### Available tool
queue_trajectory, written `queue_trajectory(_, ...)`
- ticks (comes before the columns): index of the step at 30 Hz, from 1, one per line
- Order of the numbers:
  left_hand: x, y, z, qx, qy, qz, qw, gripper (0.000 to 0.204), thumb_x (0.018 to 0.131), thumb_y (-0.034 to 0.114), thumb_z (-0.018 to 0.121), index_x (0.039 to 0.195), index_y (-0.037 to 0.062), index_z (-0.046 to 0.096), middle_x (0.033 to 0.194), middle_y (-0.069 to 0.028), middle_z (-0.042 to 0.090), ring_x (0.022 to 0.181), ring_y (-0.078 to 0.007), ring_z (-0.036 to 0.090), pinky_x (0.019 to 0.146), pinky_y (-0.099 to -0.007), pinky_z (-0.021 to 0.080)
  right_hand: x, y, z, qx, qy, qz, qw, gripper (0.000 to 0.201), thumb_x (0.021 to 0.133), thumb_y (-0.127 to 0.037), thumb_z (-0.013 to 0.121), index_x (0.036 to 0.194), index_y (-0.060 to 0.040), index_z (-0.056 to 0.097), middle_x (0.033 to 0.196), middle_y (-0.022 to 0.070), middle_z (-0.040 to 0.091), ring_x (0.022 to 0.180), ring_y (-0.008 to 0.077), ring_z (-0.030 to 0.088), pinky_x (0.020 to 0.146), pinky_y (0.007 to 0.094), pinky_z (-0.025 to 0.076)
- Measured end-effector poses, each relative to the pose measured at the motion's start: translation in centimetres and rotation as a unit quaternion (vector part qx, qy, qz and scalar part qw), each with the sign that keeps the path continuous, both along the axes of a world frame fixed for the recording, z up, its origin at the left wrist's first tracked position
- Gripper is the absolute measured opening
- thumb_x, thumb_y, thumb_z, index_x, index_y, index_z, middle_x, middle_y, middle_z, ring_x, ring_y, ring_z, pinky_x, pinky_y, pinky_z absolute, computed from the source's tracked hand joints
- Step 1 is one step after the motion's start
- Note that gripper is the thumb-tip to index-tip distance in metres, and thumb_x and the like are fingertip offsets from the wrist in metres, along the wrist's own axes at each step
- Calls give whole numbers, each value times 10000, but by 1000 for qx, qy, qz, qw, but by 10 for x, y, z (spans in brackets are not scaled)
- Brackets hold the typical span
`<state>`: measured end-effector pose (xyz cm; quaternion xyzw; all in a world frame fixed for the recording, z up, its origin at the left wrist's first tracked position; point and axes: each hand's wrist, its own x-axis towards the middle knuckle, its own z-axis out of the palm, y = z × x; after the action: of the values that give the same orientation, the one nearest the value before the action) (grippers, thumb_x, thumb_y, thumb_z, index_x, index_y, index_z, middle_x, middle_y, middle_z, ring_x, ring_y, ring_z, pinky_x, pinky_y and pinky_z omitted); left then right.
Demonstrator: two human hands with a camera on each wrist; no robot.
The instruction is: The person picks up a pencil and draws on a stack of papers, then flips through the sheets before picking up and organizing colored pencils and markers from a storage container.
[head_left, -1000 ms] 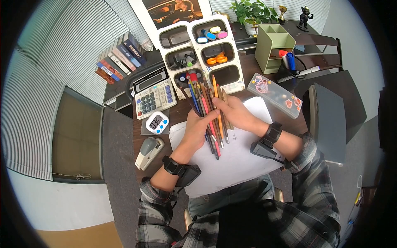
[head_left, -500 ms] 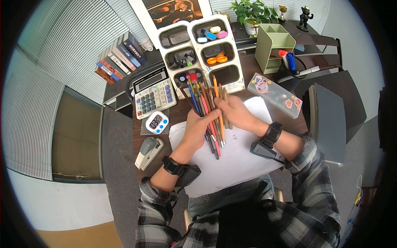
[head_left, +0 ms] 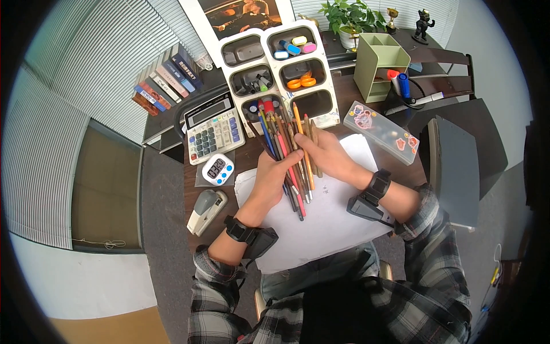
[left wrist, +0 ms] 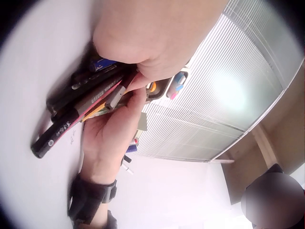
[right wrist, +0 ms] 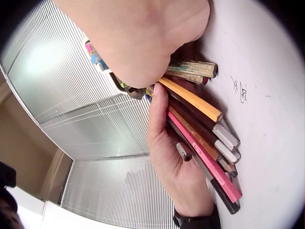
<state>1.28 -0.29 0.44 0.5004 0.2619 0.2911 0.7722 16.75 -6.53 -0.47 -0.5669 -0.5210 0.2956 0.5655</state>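
Observation:
A bundle of colored pencils (head_left: 285,152) fans out above the white paper (head_left: 309,235), tips toward the organizer. The left hand (head_left: 271,178) grips its left part, thumb across the pencils. From the other side the right hand (head_left: 329,156) holds the right part, with an orange pencil (right wrist: 193,101) and several light brown ones under its fingers. In the right wrist view a pink pencil (right wrist: 205,157) and dark ones slant down over the paper. The left wrist view shows a black pencil end (left wrist: 56,133) near the paper. The right hand's fingers are mostly hidden.
Behind the pencils stands a white organizer (head_left: 269,63) with markers and orange scissors. A calculator (head_left: 215,135), timer (head_left: 217,169) and stapler (head_left: 207,212) lie at the left. On the right are a sticker-covered pencil case (head_left: 382,133), a green holder (head_left: 378,69) and markers.
The right hand's thumb and the pencils under it have shifted slightly; the light brown pencils sit a little differently. The left hand has hardly moved.

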Motion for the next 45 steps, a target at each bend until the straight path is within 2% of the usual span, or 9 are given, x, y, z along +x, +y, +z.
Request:
queue_trajectory(6, 0, -1, 2, 3, 1, -5, 1000, 300, 894, 36, 689, 1182, -6, 619, 1057, -46, 658, 924, -110, 622, 820, -279, 501, 0, -2, 8, -41, -1, -6, 999, 341, 1030, -261, 512, 1177, 40, 575, 842, 175, 677, 783, 253, 669, 748, 373, 513)
queue_trajectory(12, 2, -4, 7, 11, 1, 21, 1000, 292, 892, 30, 685, 1175, -5, 626, 1054, -49, 663, 923, -113, 626, 816, -284, 504, 1, 2, -1, -15, 27, -8, 999, 372, 1036, -264, 495, 1253, 38, 519, 878, 187, 679, 800, 261, 669, 754, 379, 511)
queue_trajectory(21, 0, -2, 5, 7, 8, -8, 1000, 279, 908, 61, 689, 1170, -8, 626, 1037, -49, 665, 897, -113, 634, 793, -279, 513, -3, -2, 6, -5, -3, -5, 1000, 407, 1024, -282, 535, 1246, 57, 507, 952, 257, 679, 898, 336, 692, 802, 410, 511)
queue_trajectory(28, 0, -1, 2, -4, 1, -15, 1000, 287, 922, 98, 696, 1180, -3, 620, 1034, -39, 661, 894, -107, 628, 787, -280, 514, -1, -1, 2, 7, -5, -11, 1000, 340, 1026, -237, 513, 1205, 52, 511, 953, 250, 671, 885, 375, 680, 811, 410, 510)
queue_trajectory(31, -1, 0, 0, 0, 5, -20, 1000, 324, 921, 88, 692, 1221, -6, 612, 1079, -29, 648, 948, -108, 612, 839, -282, 497, -1, -1, 3, 18, -12, -21, 1000, 297, 1033, -205, 495, 1195, 43, 513, 960, 219, 682, 887, 320, 692, 807, 388, 522)
queue_trajectory(37, 2, -1, 4, 16, -15, -16, 1000, 421, 919, 65, 680, 1320, -13, 577, 1183, -24, 616, 1064, -110, 575, 942, -274, 449, -2, 2, 3, 30, 78, -38, 996, 217, 1052, -173, 471, 1149, 17, 510, 974, 138, 709, 875, 191, 701, 776, 322, 549)
queue_trajectory(39, 2, -2, 6, 13, -16, -15, 1000, 391, 920, 68, 679, 1292, -13, 587, 1171, -33, 621, 1051, -119, 586, 933, -277, 460, -4, 2, 6, 39, 159, -52, 985, 218, 1063, -193, 462, 1142, 6, 506, 912, 110, 695, 817, 177, 689, 724, 315, 548)
queue_trajectory(43, 1, 0, 3, 0, -9, -25, 1000, 295, 932, 82, 663, 1206, -3, 598, 1109, -63, 643, 1011, -141, 614, 864, -304, 519, 4, 2, 5, 57, 114, -86, 988, 208, 1070, -201, 452, 1137, -10, 502, 831, 70, 659, 742, 131, 652, 657, 290, 528)
queue_trajectory(45, 0, 0, 3, -5, 2, -26, 1000, 268, 931, 93, 670, 1171, -4, 601, 1071, -69, 645, 953, -153, 627, 835, -302, 525, 5, -1, 12, 0, 157, -68, 985, 212, 1063, -224, 480, 1110, -20, 515, 772, 42, 617, 651, 89, 600, 581, 258, 490)
